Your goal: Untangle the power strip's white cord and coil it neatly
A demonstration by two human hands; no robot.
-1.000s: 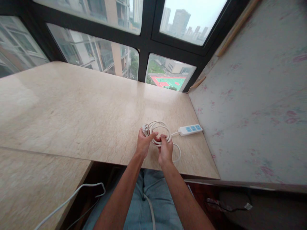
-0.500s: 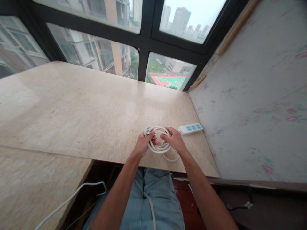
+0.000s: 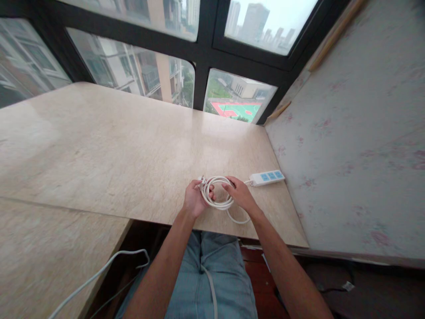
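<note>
A white power cord (image 3: 217, 206) is wound into a round coil of several loops just above the stone ledge. My left hand (image 3: 194, 198) holds the coil's left side, its fingertips showing inside the loops and its thumb by the white plug (image 3: 202, 179). On the opposite side, my right hand (image 3: 242, 193) grips the loops between thumb and fingers. A slack length of cord curves below the coil near the ledge's front edge. To the right lies the white power strip (image 3: 267, 178) with blue socket faces, its cord running toward my right hand.
The beige stone ledge (image 3: 133, 146) stretches left and back to dark-framed windows (image 3: 202, 57). A flower-patterned wall (image 3: 358, 168) bounds it on the right. Another white cable (image 3: 99, 270) hangs across the lower left, over a dark gap. My legs (image 3: 219, 274) are below the front edge.
My left palm has turned upward and its thumb has moved off the coil's front to beside the plug. The right hand keeps its hold. The camera view has shifted slightly.
</note>
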